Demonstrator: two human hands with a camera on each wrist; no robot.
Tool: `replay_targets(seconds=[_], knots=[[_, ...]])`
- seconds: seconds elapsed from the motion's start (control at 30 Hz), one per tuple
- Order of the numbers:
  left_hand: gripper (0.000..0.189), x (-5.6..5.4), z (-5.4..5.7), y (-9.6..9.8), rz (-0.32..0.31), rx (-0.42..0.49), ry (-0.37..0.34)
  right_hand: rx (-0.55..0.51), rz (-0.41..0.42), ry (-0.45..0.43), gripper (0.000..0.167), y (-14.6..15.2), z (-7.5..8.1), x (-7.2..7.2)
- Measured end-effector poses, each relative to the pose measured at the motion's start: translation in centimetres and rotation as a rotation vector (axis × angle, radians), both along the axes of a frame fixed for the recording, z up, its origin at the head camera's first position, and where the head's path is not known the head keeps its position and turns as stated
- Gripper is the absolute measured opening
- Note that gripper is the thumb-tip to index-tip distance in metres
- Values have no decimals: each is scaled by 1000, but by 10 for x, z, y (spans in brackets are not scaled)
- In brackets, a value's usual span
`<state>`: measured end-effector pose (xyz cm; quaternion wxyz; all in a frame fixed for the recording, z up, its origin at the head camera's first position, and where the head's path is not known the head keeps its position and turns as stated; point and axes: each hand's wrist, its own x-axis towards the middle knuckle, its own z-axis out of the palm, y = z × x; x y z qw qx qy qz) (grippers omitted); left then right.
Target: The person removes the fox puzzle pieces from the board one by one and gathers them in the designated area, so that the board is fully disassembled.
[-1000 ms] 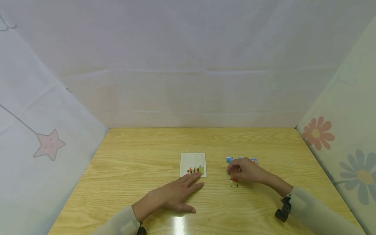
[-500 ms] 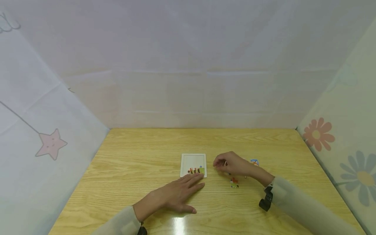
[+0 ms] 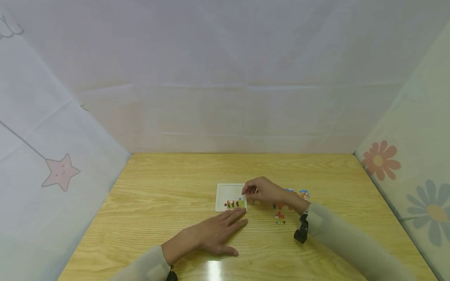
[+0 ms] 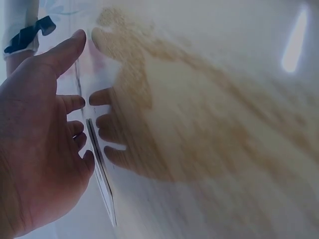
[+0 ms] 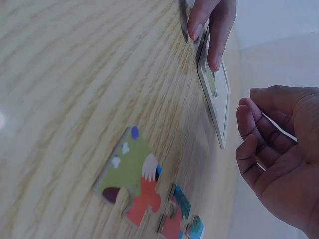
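Note:
A white puzzle tray (image 3: 226, 192) lies on the wooden table, with joined puzzle pieces (image 3: 235, 204) along its lower right. My left hand (image 3: 216, 231) rests with extended fingers on the table, its fingertips at the tray's near edge. My right hand (image 3: 264, 190) is over the tray's right edge, thumb and fingers curled towards each other. In the right wrist view this hand (image 5: 284, 144) shows no piece between its fingertips; anything pinched there is hidden. Loose on the table, a green and orange puzzle piece (image 5: 134, 174) lies nearest the right hand's camera.
More loose puzzle pieces (image 3: 304, 194) lie right of the tray, partly covered by the right forearm. A pale cloth wall (image 3: 190, 117) stands along the table's back edge, with printed cloth at both sides. Light reflects off the table front.
My right hand has moved left from among the loose pieces to the tray's right edge. More loose pieces show behind it. The left hand has shifted only slightly to the right.

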<state>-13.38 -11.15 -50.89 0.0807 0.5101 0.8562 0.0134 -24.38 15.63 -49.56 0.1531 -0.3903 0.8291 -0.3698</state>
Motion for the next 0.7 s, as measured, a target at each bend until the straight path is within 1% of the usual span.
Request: replay_targets(seconds=[0.07,0.13,0.37,0.7], knots=[[91,0,0,1,7,-2,-6,3,6,8,12,-4,-1,-3],[90,0,-1,1,11,-3,-8,9,9,-1,12,-8,-2,-7],[91,0,-4,3,22,-16,6,32,-11,-62,14,-21,-5,-14],[94,-1,-4,3,16,-30,20,16,36,-88,16,-32,-8,-23]])
